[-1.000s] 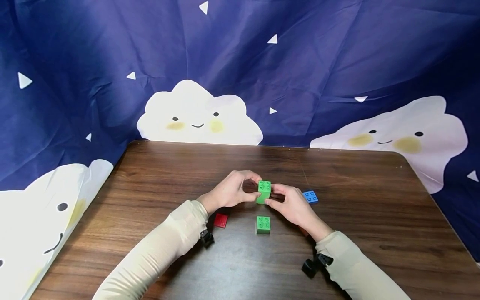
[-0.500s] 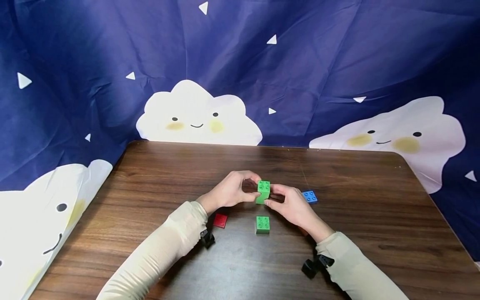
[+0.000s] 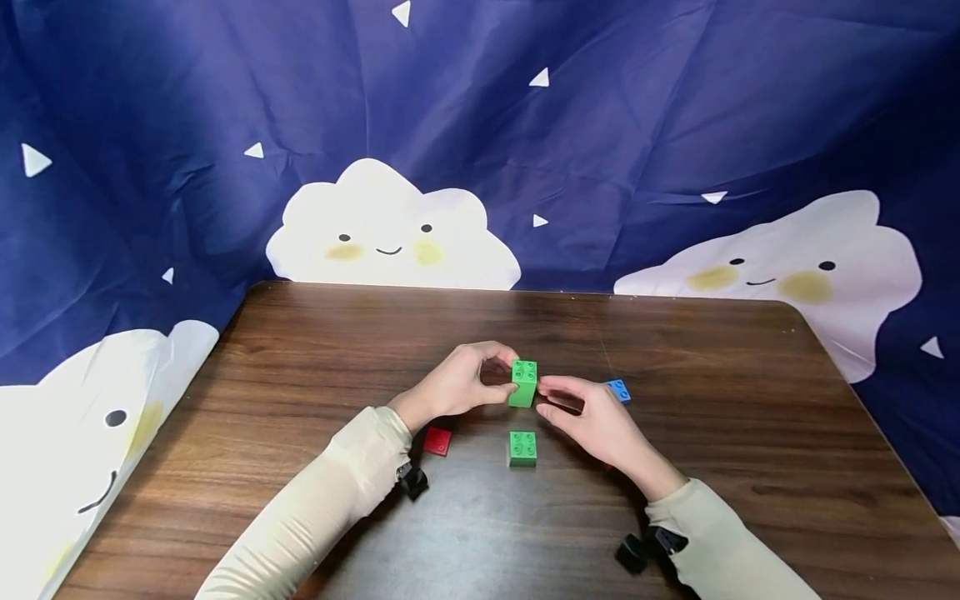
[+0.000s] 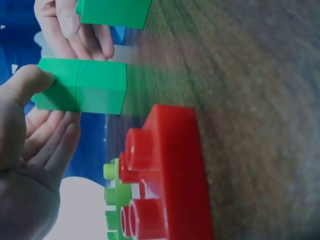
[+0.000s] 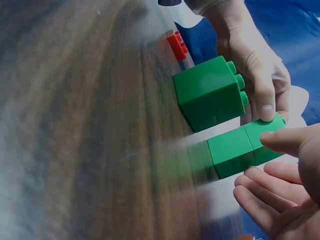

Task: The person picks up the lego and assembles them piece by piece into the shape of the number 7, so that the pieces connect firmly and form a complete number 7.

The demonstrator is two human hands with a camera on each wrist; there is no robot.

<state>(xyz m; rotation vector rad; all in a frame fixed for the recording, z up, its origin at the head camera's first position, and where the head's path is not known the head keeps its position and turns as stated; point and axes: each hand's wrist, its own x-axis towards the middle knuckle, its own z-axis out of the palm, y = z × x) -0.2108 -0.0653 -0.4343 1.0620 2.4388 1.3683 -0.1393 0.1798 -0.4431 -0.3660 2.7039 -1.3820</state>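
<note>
Green stack (image 3: 522,385): 2 bricks, one atop the other; upright on the table (image 3: 315,333), between the hands; 4 studs on top.
Left hand (image 3: 457,383): 1; thumb and fingers pinch the upper brick of the stack.
Right hand (image 3: 596,417): 1; thumb and fingertips spread apart, just beside the stack; slight gap in head view, contact not certain from the wrist views.
Single green brick (image 3: 522,448): 1; on the table, on the person's side of the stack, apart from it; 4 studs up.
Red brick (image 3: 437,442): 1; left of the single brick, near the left wrist.
Lime-green piece (image 4: 120,192): 1; partly hidden behind the red brick in left wrist view.
Blue brick (image 3: 620,390): 1; beyond the right hand, partly covered by it.
Orange piece (image 5: 244,237): 1; sliver at the lower edge of right wrist view, shape unclear.
Black wrist devices (image 3: 411,481): 2, one per wrist.
Pale sleeves (image 3: 330,492): 2.
Blue backdrop (image 3: 465,100): 1, behind the table; 3 white clouds, 8 white triangles visible in head view.
</note>
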